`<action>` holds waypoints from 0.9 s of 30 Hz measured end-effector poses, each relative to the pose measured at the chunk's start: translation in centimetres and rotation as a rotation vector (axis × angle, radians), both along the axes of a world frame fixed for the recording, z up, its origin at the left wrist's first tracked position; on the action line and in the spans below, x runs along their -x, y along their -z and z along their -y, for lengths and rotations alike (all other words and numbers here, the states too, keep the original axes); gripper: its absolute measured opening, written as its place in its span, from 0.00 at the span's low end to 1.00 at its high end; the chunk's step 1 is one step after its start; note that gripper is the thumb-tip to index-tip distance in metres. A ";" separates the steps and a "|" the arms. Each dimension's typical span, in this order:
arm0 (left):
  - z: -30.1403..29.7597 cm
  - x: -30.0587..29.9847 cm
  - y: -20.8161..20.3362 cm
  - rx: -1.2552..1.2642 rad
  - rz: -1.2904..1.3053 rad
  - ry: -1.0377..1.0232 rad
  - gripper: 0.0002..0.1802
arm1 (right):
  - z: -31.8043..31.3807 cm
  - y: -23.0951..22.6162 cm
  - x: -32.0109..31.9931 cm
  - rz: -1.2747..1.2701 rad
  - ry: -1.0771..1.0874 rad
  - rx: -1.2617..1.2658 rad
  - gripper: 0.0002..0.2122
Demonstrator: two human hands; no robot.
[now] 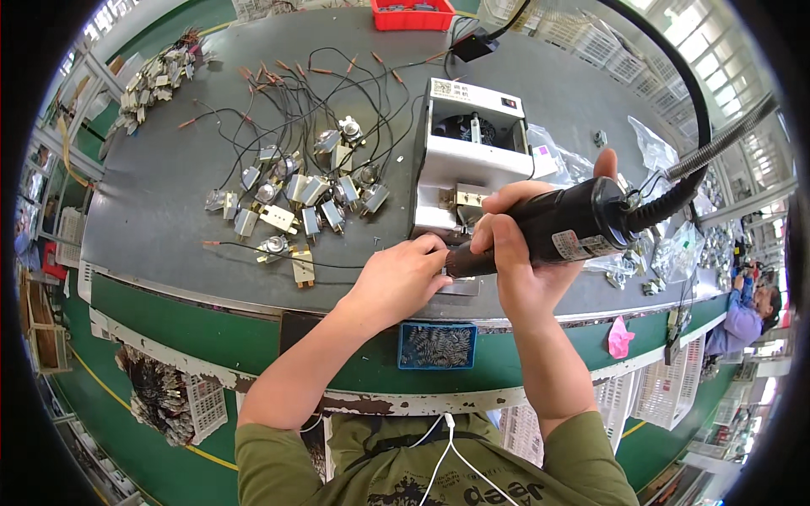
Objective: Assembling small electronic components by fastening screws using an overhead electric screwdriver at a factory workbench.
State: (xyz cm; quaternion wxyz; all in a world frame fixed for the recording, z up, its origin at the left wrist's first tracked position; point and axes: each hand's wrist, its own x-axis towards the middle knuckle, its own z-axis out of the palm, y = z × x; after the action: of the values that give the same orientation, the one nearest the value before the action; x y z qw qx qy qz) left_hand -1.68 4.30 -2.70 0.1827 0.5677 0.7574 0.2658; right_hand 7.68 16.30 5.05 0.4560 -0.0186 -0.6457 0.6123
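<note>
right hand (533, 268) with grip closed around a black power driver (599, 211), its nose beside the left hand (398, 277); left grip narrow, any held part indiscernible. the driver lies before a silver fixture (462, 167) on the grey surface (152, 215); wired metal parts (314, 191) lie leftward.

I count two hands on my feed — one left hand (401, 277), one right hand (537, 263). One black screwdriver (574, 223), one white machine (472, 158), one red bin (412, 21), one blue tray (437, 368), one pink scrap (619, 339), one co-worker at right (736, 329). Metal units (311, 221) — over a dozen, overlapping, no exact figure. Tray's small metal parts (436, 345): too many for me to count.
</note>
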 end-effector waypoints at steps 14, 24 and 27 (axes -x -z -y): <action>0.0 -0.2 0.1 0.018 -0.016 -0.005 0.15 | -0.5 0.7 0.2 0.054 0.003 -0.106 0.49; 0.1 -0.4 0.0 -0.047 -0.017 -0.010 0.14 | -0.9 1.0 0.5 0.006 -0.131 -0.108 0.48; -0.1 -0.5 0.0 -0.043 -0.008 -0.017 0.14 | -1.4 1.2 0.5 -0.023 -0.170 -0.102 0.49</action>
State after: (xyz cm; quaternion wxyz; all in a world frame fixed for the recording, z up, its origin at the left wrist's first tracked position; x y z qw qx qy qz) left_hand -1.14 4.40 -2.68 0.1652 0.5661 0.7571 0.2813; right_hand 7.23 17.67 3.84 0.4102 0.0665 -0.6699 0.6153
